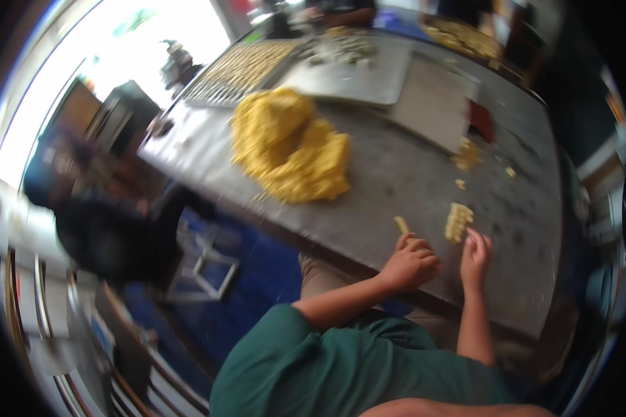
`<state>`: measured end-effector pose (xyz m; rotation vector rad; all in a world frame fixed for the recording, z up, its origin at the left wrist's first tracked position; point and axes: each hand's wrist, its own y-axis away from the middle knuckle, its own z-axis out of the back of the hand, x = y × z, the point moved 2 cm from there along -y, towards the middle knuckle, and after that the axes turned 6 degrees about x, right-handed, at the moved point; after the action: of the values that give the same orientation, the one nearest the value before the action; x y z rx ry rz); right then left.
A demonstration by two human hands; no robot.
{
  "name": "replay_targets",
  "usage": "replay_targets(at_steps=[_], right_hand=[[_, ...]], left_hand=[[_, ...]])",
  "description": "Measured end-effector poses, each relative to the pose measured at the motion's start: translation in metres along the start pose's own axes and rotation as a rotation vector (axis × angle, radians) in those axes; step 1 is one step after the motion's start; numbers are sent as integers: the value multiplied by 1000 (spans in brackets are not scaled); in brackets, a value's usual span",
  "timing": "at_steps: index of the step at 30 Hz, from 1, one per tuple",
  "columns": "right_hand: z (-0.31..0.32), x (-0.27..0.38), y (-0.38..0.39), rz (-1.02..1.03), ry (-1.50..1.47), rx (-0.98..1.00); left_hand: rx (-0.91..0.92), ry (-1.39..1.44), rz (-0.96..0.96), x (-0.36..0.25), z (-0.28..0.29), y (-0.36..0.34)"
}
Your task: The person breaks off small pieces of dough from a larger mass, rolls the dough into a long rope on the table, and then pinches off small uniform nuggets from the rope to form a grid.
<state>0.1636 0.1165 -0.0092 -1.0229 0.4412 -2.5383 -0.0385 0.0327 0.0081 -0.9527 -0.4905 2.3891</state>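
My left hand (412, 263) is closed around a thin strip of yellow dough (401, 224), whose end sticks up past the fingers. To the right, my right hand (476, 254) has its fingers drawn together at the edge of a small cluster of dough pieces (456, 224) set close in rows on the metal table. Whatever may be between those fingertips is too small to make out. Farther left on the tabletop rests a large, rough mound of yellow dough (292, 149).
Behind the mound is a tray of small pieces in rows (240, 69). Metal sheets (435, 104) lie at the back, near a red-brown flat piece (480, 121) and dough scraps (467, 154). Someone in dark clothes (118, 236) is at the left; other people stand across the table.
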Motion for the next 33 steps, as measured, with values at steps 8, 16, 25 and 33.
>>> replay_targets(at_steps=[8,16,25,33], right_hand=[[-14,-27,-43,-79,279,170],[18,36,0,-103,-155,16],[-10,53,50,-143,-567,155],[-12,57,45,-30,-489,117]], left_hand=[[65,-93,96,-3,4,-13],[90,-142,93,8,2,2],[176,-211,199,5,-5,-2],[138,-238,159,9,-4,-1]])
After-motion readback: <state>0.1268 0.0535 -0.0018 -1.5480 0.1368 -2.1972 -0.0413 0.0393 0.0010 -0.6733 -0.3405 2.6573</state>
